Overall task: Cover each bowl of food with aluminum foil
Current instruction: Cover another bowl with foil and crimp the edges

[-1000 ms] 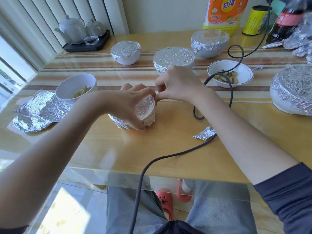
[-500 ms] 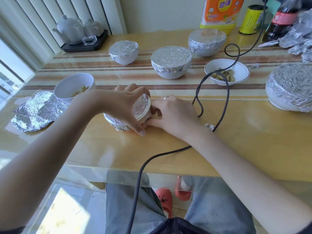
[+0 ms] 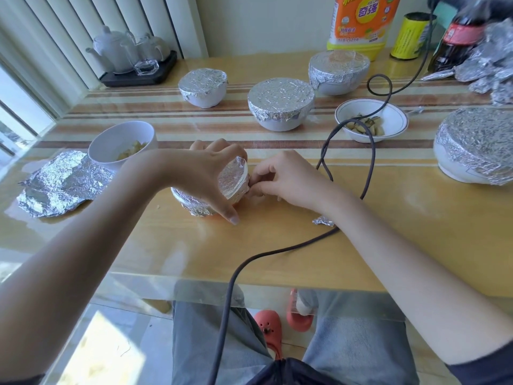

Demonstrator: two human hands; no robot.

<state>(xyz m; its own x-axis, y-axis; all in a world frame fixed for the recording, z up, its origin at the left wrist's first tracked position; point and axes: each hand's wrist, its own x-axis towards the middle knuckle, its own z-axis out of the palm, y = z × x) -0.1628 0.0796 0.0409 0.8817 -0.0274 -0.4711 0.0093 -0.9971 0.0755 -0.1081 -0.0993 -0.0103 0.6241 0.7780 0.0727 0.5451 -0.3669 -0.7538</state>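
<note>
1. Head view, change: a second ago the right hand (image 3: 288, 179) sat above the foil-wrapped bowl (image 3: 222, 187), at its far rim. It has since dropped to the bowl's right side, fingers (image 3: 262, 173) curled in and pinching the foil edge at the rim.
2. Left hand (image 3: 205, 173) has not shifted: fingers spread over the bowl's top, thumb down the near side, holding it against the table (image 3: 277, 245).
3. Judgement: the crimping has worked round the rim to the right side; this bowl looks nearly sealed.
4. Left to do: an open white bowl (image 3: 122, 143) of food beside a loose foil sheet (image 3: 63, 187) at left, and an open rimmed bowl (image 3: 372, 120) at right.
5. Four covered bowls stand behind and to the right.
6. Surface: glossy wooden table with stripes; a dark cable (image 3: 369, 168) loops across it; a foil scrap (image 3: 323, 220) lies near the right forearm.
7. Room: vertical blinds and a tea set (image 3: 130, 54) at far left; bottles and crumpled foil at far right.
</note>
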